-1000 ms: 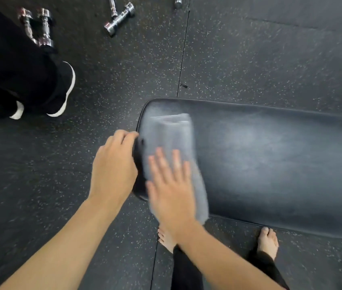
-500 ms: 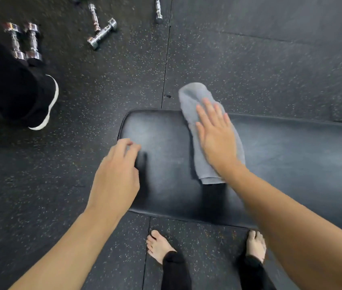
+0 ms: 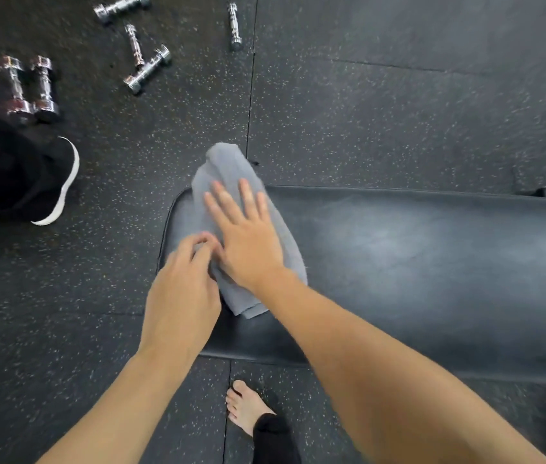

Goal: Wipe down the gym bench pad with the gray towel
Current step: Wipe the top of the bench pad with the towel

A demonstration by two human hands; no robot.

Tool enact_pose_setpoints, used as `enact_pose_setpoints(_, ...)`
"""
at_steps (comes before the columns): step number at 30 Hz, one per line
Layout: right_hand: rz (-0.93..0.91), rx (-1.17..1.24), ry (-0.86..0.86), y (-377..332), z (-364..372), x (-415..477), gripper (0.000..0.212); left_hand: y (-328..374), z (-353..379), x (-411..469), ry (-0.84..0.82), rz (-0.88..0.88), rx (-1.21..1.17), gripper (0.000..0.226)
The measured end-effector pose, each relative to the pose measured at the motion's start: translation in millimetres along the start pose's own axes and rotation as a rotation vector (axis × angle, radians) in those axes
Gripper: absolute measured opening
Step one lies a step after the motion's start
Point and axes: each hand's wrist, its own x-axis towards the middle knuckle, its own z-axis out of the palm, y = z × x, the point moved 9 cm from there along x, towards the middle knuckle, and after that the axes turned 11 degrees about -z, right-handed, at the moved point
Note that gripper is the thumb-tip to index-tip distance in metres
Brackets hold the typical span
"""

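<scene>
The black gym bench pad point(image 3: 415, 262) runs from the centre to the right edge. A folded gray towel point(image 3: 228, 169) lies across its left end, with its far tip hanging past the far edge. My right hand point(image 3: 248, 236) presses flat on the towel, fingers spread. My left hand point(image 3: 181, 296) sits at the pad's left end. Its curled fingertips touch the towel's left edge, and motion blur hides whether they pinch it.
Several chrome dumbbells point(image 3: 146, 72) lie on the speckled rubber floor point(image 3: 398, 112) at the far left. Another person's black shoe with a white sole point(image 3: 61, 192) stands left of the bench. My bare foot point(image 3: 248, 406) is on the floor below the pad's near edge.
My right hand slid the towel left, back to the pad's end. My left hand moved from the pad's end edge up to the towel's left edge.
</scene>
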Motion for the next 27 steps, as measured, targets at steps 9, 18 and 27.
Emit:
enact_pose_setpoints(9, 0.207, -0.004, 0.068, 124.7, -24.5, -54.2, 0.057, 44.2, 24.7, 1.0, -0.066, -0.032, 0.075, 0.048)
enact_pose_setpoints(18, 0.391, 0.082, 0.203, 287.9, -82.3, -197.6, 0.037, 71.7, 77.7, 47.3, -0.334, -0.197, 0.312, 0.144)
enact_pose_setpoints(27, 0.053, 0.318, -0.091, 136.4, -39.0, 8.7, 0.026, 51.0, 120.8, 48.8, -0.5, -0.242, 0.301, 0.166)
